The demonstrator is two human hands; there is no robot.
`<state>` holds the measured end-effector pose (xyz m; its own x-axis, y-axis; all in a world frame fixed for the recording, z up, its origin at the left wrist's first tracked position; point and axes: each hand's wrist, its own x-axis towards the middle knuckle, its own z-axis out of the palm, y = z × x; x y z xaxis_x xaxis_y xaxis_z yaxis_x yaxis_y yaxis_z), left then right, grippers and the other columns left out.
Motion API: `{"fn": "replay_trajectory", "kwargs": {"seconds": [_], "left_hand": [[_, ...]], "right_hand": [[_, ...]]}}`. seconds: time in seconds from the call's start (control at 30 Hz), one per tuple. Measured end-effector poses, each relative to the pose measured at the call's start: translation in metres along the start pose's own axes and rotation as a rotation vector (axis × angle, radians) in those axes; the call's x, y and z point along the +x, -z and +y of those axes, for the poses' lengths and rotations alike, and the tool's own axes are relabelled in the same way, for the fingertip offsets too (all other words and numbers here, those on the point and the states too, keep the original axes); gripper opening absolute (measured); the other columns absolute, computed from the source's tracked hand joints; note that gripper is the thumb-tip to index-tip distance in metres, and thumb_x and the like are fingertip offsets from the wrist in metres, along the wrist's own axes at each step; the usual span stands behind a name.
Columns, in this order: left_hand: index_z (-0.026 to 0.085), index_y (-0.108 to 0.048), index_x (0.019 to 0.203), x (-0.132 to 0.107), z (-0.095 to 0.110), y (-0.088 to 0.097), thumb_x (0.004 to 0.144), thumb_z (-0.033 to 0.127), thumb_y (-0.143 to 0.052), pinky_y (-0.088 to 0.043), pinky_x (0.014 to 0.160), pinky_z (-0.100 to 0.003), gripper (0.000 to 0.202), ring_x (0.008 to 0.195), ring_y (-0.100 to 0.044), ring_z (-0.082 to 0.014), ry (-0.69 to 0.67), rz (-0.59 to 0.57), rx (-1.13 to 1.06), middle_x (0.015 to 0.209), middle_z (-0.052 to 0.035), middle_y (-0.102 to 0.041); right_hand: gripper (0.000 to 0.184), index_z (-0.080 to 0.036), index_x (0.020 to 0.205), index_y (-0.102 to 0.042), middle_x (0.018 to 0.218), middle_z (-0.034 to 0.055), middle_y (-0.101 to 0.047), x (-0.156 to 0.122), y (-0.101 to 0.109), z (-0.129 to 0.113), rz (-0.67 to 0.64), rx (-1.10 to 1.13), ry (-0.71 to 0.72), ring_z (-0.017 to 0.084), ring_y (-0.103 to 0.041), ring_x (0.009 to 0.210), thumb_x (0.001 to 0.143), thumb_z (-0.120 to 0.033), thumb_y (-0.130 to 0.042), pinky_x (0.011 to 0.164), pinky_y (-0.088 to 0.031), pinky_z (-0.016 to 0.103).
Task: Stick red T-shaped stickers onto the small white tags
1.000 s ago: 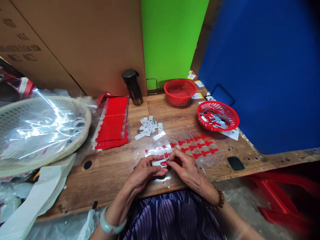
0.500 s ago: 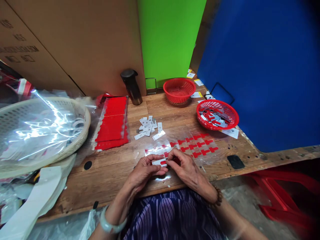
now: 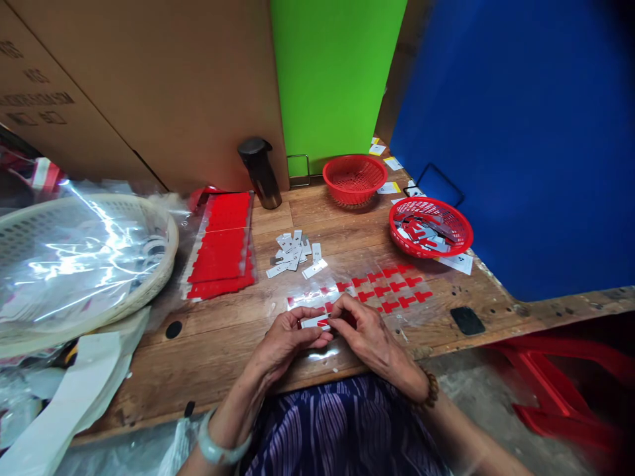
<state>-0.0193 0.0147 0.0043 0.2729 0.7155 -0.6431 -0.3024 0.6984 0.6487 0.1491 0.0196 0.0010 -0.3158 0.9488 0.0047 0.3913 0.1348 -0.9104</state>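
My left hand (image 3: 292, 334) is closed on a small white rectangular plate (image 3: 311, 322), held near the table's front edge. My right hand (image 3: 362, 330) pinches at the plate's right end, where a small red piece (image 3: 323, 322) lies on it; the fingertips partly hide this piece. Beneath and beyond my hands a clear sheet (image 3: 370, 281) bears rows of red T-shaped pieces (image 3: 381, 291). Just past the sheet lies a loose pile of similar white plates (image 3: 292, 252), some with a slot at one end.
A red basket (image 3: 459, 248) of white and red pieces stands at right; another red basket (image 3: 354, 192) is behind. Red sheets (image 3: 218, 248) are stacked left of a dark bottle (image 3: 262, 175). A large white basket (image 3: 171, 251) with clear plastic fills the left side. Cardboard, green and blue panels border the table.
My right fingertips shift slightly over the plate's end, and the red piece there looks different in outline. Both hands stay in nearly the same place. The view moves very slightly.
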Motion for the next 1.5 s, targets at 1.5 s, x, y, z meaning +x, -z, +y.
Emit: {"fn": "replay_trajectory", "kwargs": {"seconds": [1.5], "left_hand": [[0.009,-0.056,0.098,0.008,-0.012,0.007,0.064,0.021,-0.075,-0.054,0.061,-0.02,0.041,0.057,-0.068,-0.0144,-0.097,0.091,0.114,0.064,-0.009,-0.071]], "right_hand": [[0.012,-0.019,0.081,-0.049,0.076,-0.0015,-0.053,-0.001,-0.013,0.002,0.066,-0.122,-0.047,0.013,-0.048,0.07,0.083,-0.009,-0.043,0.066,-0.036,0.025]]}}
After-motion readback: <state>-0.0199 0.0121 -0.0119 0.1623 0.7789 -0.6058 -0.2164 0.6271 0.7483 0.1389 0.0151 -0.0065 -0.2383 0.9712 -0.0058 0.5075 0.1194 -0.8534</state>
